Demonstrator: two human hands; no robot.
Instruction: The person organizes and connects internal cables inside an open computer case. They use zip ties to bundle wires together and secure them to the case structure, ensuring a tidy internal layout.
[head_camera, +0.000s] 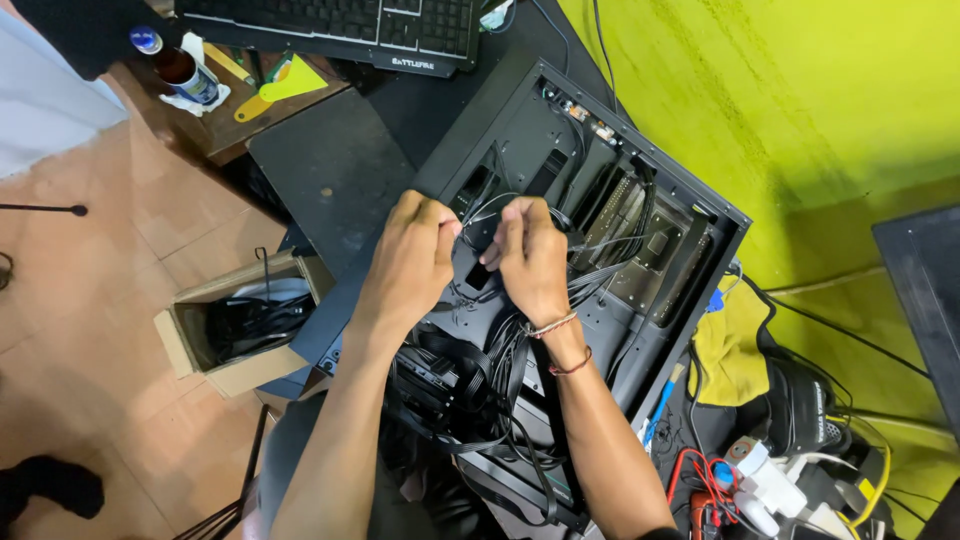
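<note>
The open black metal computer case (640, 270) lies on its side at centre. Both hands (410, 262) (530, 258) sit above its middle, side by side. A brown cardboard box (215, 345) of cables stands left; a black keyboard (330, 25) lies behind; a white power strip (775, 485) lies right.

Yellow-green wall (800, 90) right of the dark desk (330, 170); terracotta tiled floor (90, 300) left of the desk, open cardboard box (195, 340) below it.
</note>
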